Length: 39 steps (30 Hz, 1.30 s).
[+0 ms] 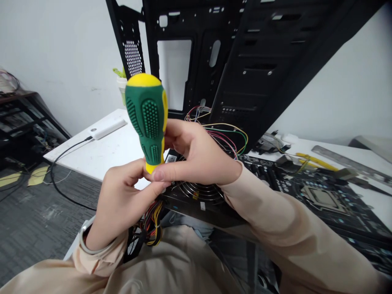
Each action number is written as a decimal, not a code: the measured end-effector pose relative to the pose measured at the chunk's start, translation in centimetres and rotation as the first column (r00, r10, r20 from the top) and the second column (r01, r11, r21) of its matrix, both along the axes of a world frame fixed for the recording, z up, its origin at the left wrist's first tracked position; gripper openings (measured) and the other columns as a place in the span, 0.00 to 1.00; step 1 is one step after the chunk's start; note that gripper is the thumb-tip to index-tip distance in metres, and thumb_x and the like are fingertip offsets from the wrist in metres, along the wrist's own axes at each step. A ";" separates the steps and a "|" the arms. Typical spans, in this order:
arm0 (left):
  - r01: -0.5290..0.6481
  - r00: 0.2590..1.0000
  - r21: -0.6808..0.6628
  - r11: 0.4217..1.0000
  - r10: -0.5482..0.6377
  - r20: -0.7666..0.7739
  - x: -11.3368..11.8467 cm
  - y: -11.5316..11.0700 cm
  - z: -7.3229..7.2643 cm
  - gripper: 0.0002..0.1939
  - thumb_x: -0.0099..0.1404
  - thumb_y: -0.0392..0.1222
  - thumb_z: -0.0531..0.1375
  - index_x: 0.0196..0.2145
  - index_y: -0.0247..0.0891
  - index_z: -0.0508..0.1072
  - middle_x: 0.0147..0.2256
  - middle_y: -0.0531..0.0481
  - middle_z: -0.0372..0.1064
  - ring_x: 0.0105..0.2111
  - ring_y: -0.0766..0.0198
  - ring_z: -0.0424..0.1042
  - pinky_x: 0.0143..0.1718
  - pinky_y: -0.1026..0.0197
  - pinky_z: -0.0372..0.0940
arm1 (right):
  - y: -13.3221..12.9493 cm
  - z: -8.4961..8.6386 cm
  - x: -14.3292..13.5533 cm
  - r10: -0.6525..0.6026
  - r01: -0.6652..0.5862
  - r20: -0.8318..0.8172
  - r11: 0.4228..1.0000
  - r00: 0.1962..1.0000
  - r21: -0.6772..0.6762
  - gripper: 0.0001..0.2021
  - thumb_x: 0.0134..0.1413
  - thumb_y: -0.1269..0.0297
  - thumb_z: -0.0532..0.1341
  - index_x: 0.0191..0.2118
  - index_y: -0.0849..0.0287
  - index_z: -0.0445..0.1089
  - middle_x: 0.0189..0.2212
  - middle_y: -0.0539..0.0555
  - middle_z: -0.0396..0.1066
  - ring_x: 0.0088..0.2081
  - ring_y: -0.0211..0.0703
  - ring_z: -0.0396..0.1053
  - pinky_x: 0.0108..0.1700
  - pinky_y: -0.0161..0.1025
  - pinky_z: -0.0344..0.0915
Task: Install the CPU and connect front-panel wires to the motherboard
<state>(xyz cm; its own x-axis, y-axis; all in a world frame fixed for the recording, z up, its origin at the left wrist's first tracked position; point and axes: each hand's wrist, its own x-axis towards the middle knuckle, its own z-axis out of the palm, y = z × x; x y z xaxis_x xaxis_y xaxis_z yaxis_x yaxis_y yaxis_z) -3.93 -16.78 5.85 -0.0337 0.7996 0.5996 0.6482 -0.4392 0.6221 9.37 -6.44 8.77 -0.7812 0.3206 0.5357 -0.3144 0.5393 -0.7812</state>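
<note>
Pinching the yellow neck of the green-and-yellow screwdriver between its fingers, the right hand in the head view is holding it handle-up over one end of the black power supply. The left hand is curling its fingers just beside that neck; what they are pinching cannot be told. Bundled cables are hanging below, and a motherboard is lying to the right.

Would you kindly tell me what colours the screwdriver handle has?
The screwdriver handle is green and yellow; head view shows it.
</note>
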 end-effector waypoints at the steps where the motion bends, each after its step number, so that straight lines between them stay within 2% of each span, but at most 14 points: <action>1: 0.015 1.000 0.006 1.000 -0.015 -0.022 -0.1 0.0 0.1 0.05 0.58 0.32 0.62 0.25 0.37 0.70 0.22 0.60 0.69 0.22 0.72 0.66 0.24 0.71 0.60 | -0.1 0.0 0.0 -0.020 0.020 0.008 1.000 1.000 0.014 0.14 0.47 0.67 0.65 0.40 0.63 0.63 0.33 0.47 0.66 0.37 0.34 0.67 0.43 0.37 0.67; 6: 0.124 0.988 0.009 0.992 -0.123 -0.099 -0.5 0.0 0.6 0.07 0.59 0.29 0.60 0.26 0.36 0.70 0.20 0.62 0.66 0.19 0.76 0.61 0.21 0.74 0.56 | -0.2 0.2 0.2 -0.061 0.059 0.020 0.996 0.998 0.069 0.12 0.45 0.67 0.66 0.36 0.63 0.64 0.32 0.47 0.64 0.38 0.35 0.66 0.43 0.37 0.66; 12: 0.201 0.976 0.018 0.979 -0.199 -0.084 -0.7 0.2 0.8 0.08 0.61 0.31 0.59 0.24 0.37 0.68 0.19 0.62 0.63 0.18 0.77 0.57 0.19 0.75 0.54 | 0.0 0.2 0.1 -0.001 0.000 0.004 0.998 1.000 0.071 0.15 0.48 0.67 0.63 0.42 0.64 0.63 0.32 0.47 0.64 0.35 0.33 0.65 0.41 0.35 0.66; 16: 0.222 0.969 -0.017 0.975 -0.223 -0.106 -1.1 0.5 0.9 0.09 0.63 0.34 0.58 0.25 0.36 0.70 0.18 0.59 0.64 0.17 0.74 0.59 0.18 0.72 0.55 | 0.0 0.2 0.2 0.000 0.000 0.008 0.999 1.000 0.054 0.15 0.49 0.68 0.62 0.43 0.65 0.63 0.35 0.49 0.66 0.38 0.34 0.66 0.44 0.37 0.67; 19: 0.269 0.952 -0.067 0.961 -0.276 -0.135 -1.4 1.0 1.2 0.08 0.63 0.34 0.58 0.26 0.35 0.73 0.19 0.57 0.69 0.18 0.73 0.64 0.20 0.72 0.58 | -0.3 0.3 0.4 -0.014 0.013 0.033 1.000 0.999 0.026 0.12 0.49 0.68 0.61 0.41 0.64 0.63 0.36 0.49 0.67 0.40 0.34 0.67 0.46 0.38 0.68; 23: 0.379 0.922 -0.155 0.912 -0.387 -0.024 -1.6 1.5 1.3 0.08 0.63 0.32 0.58 0.28 0.34 0.75 0.24 0.52 0.74 0.24 0.69 0.71 0.26 0.70 0.65 | -0.4 0.5 0.5 -0.044 0.044 0.060 0.999 0.997 0.007 0.10 0.48 0.68 0.62 0.37 0.63 0.65 0.35 0.49 0.68 0.38 0.35 0.68 0.44 0.37 0.69; 25: 0.372 0.928 -0.121 0.920 -0.368 0.055 -1.3 1.5 1.0 0.06 0.62 0.33 0.59 0.28 0.35 0.75 0.25 0.53 0.74 0.25 0.67 0.72 0.27 0.68 0.66 | -0.4 0.6 0.4 -0.069 0.068 0.063 0.998 0.996 0.016 0.10 0.47 0.68 0.63 0.36 0.63 0.65 0.35 0.49 0.68 0.39 0.36 0.68 0.43 0.38 0.69; 28: 0.256 0.964 -0.059 0.965 -0.251 0.085 -0.7 1.2 0.6 0.02 0.58 0.33 0.62 0.28 0.36 0.73 0.26 0.56 0.73 0.26 0.68 0.70 0.27 0.69 0.64 | -0.5 0.7 0.4 -0.096 0.093 0.069 0.995 0.993 0.041 0.12 0.45 0.69 0.65 0.37 0.63 0.66 0.36 0.50 0.68 0.41 0.38 0.67 0.44 0.38 0.68; 31: 0.171 0.982 -0.084 0.982 -0.163 0.097 -0.3 0.8 0.3 0.04 0.57 0.32 0.63 0.27 0.37 0.73 0.27 0.59 0.73 0.26 0.70 0.69 0.26 0.71 0.62 | -0.6 0.8 0.3 -0.096 0.093 0.073 0.994 0.993 0.051 0.13 0.46 0.70 0.64 0.39 0.64 0.65 0.36 0.50 0.67 0.41 0.38 0.67 0.44 0.38 0.67; 34: 0.161 0.983 -0.103 0.982 -0.150 0.106 -0.3 0.7 0.2 0.03 0.58 0.34 0.63 0.27 0.37 0.73 0.26 0.59 0.73 0.24 0.71 0.68 0.24 0.70 0.62 | -0.5 0.7 0.3 -0.079 0.076 0.056 0.996 0.995 0.051 0.12 0.48 0.69 0.64 0.39 0.64 0.65 0.34 0.50 0.67 0.40 0.37 0.67 0.43 0.37 0.66; 39: 0.168 0.986 -0.126 0.978 -0.166 0.026 -1.0 0.8 0.2 0.07 0.60 0.37 0.60 0.25 0.36 0.73 0.22 0.55 0.71 0.22 0.68 0.67 0.23 0.67 0.62 | -0.1 0.5 0.2 -0.061 0.058 0.032 0.996 0.998 0.070 0.11 0.50 0.64 0.63 0.37 0.64 0.63 0.32 0.49 0.65 0.36 0.34 0.65 0.41 0.36 0.65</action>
